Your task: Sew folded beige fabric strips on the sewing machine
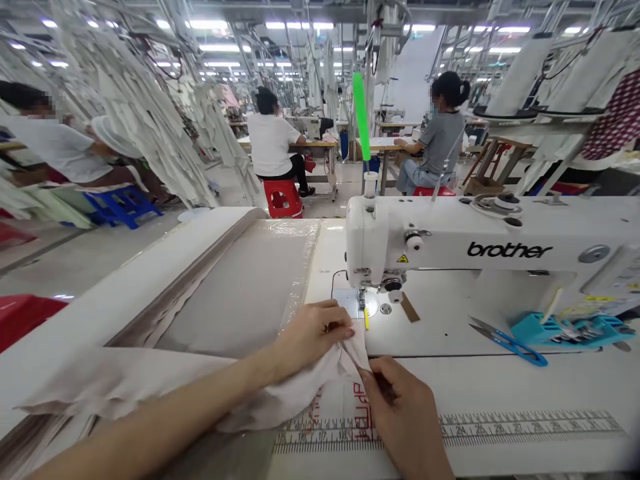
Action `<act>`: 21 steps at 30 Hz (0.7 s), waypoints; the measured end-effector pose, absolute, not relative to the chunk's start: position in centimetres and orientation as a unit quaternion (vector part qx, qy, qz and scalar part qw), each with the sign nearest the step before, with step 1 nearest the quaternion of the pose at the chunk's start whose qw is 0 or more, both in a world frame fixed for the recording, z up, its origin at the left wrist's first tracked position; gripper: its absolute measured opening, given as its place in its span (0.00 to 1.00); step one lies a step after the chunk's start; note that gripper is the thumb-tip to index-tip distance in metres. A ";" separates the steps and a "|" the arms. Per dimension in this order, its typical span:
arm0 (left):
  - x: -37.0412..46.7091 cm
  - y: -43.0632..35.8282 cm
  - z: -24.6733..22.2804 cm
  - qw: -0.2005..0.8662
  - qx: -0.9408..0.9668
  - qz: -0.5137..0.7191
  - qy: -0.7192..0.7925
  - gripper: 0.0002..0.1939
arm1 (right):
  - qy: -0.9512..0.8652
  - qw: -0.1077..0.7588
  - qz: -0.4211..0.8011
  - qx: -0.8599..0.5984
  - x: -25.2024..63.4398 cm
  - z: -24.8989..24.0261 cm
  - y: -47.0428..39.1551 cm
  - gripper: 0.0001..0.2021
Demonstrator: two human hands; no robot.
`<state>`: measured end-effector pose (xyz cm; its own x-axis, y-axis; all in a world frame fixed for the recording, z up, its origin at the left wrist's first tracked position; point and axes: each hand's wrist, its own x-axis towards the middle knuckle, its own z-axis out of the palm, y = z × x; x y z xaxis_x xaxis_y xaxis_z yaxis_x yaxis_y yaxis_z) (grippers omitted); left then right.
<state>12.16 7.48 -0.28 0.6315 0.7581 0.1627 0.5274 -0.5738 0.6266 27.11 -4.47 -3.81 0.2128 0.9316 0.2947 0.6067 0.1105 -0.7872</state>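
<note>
A pale pinkish fabric piece (pixel 295 397) lies bunched across the front of the sewing table, its right end just before the needle. My left hand (pixel 315 333) pinches the upper edge of that end, close to the presser foot (pixel 362 300). Lower and to the right, my right hand (pixel 400 407) grips the same edge between thumb and fingers. Between both hands the edge looks folded. The white sewing machine (pixel 430 233) stands right behind them, with a small yellow piece (pixel 367 319) beside its foot.
Blue-handled scissors (pixel 520 347) lie right, by a turquoise tray (pixel 555 330) of small metal parts. A brown strip (pixel 410 308) rests on the machine bed. A printed ruler (pixel 530 428) runs along the front edge. More fabric (pixel 230 287) lies left. Several people sit at workstations beyond.
</note>
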 end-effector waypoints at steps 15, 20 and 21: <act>12.3 8.6 -0.4 0.329 0.809 0.177 0.453 0.06 | -0.763 0.209 -0.051 -0.610 28.5 -3.7 -4.2 0.13; 12.5 8.5 -0.4 0.300 0.824 0.183 0.444 0.05 | -0.795 0.189 -0.143 -0.558 28.4 -3.0 -3.8 0.15; 12.5 8.5 -0.4 0.292 0.828 0.187 0.441 0.05 | -0.804 0.186 -0.157 -0.543 28.4 -2.9 -3.6 0.15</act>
